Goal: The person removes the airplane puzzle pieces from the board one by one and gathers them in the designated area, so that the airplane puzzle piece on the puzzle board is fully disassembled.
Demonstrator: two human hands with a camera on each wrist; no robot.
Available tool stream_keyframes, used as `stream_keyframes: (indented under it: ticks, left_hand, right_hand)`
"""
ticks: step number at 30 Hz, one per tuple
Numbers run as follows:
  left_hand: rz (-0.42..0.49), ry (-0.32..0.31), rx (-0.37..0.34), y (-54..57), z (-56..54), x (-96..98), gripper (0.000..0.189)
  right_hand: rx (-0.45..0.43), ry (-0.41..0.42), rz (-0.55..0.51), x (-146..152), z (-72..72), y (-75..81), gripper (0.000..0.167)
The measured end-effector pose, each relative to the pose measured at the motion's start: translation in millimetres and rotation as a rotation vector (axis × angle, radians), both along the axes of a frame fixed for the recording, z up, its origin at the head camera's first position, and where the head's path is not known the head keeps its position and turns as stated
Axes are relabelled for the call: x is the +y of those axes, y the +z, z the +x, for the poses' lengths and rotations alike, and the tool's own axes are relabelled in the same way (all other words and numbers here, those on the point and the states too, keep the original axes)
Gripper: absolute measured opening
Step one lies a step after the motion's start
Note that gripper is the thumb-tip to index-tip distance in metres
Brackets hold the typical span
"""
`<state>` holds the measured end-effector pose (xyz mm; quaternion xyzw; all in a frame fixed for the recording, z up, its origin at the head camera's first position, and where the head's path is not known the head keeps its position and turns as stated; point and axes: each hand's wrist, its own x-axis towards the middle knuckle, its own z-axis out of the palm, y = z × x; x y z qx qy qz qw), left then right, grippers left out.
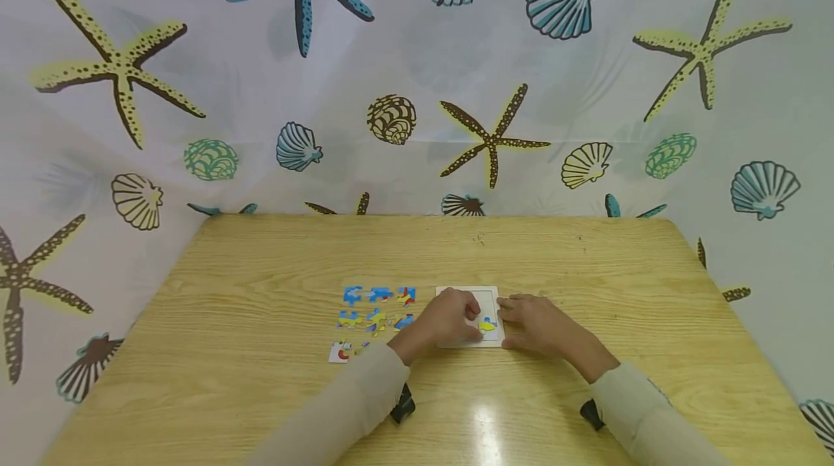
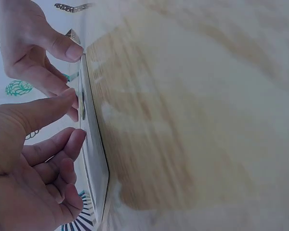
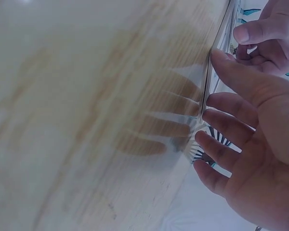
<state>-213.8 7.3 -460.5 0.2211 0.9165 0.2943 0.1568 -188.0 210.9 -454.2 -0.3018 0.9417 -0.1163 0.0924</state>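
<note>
A white puzzle board (image 1: 469,291) with a raised border lies flat on the table. One blue-and-yellow jigsaw piece (image 1: 486,325) sits inside its lower right corner. My left hand (image 1: 449,318) is over the left part of the board, fingers loosely bent and thumb near that piece. In the left wrist view nothing shows between the left hand's (image 2: 33,159) thumb and fingers. My right hand (image 1: 537,323) rests at the board's right edge. In the right wrist view the right hand's (image 3: 260,130) fingers are spread and relaxed, the thumb touching the board's edge.
Left of the board, several loose jigsaw pieces (image 1: 376,320) in blue, yellow and red lie in rows; the left sleeve (image 1: 371,386) partly covers the nearest row. The wooden table (image 1: 260,321) meets a curtain (image 1: 417,68) printed with shells and starfish at the back.
</note>
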Motion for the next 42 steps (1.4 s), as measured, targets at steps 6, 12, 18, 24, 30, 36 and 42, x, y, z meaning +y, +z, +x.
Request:
stream_keyframes:
  ticks: [6, 12, 18, 24, 30, 36, 42]
  left_hand:
    - [-0.003, 0.002, -0.012, -1.8, 2.7, 3.7, 0.033]
    - [-0.008, 0.014, 0.008, -3.0, 3.9, 8.7, 0.032]
    - [-0.046, 0.022, 0.017, -2.7, 3.5, 13.0, 0.032]
    - [-0.026, 0.018, 0.010, -3.0, 3.0, 12.5, 0.032]
    - [-0.010, 0.009, 0.002, -3.5, 3.1, 13.0, 0.032]
    - [-0.005, 0.002, 0.036, -5.1, 2.7, 13.2, 0.032]
    - [0.032, 0.010, 0.100, -5.1, 3.4, 12.5, 0.016]
  right_hand:
    - [0.005, 0.022, -0.009, -2.6, -0.8, -0.2, 0.052]
    - [0.023, 0.033, -0.011, -2.1, -1.0, -1.4, 0.052]
    - [0.063, 0.059, -0.006, -0.3, -1.0, -1.3, 0.050]
    - [0.061, 0.053, 0.008, 0.3, 0.0, 0.4, 0.051]
    - [0.068, 0.057, 0.025, 1.7, -1.3, -1.6, 0.052]
    - [0.075, 0.065, 0.017, 3.5, -0.3, -2.5, 0.051]
    - [0.093, 0.087, 0.021, 3.3, -0.9, -3.9, 0.049]
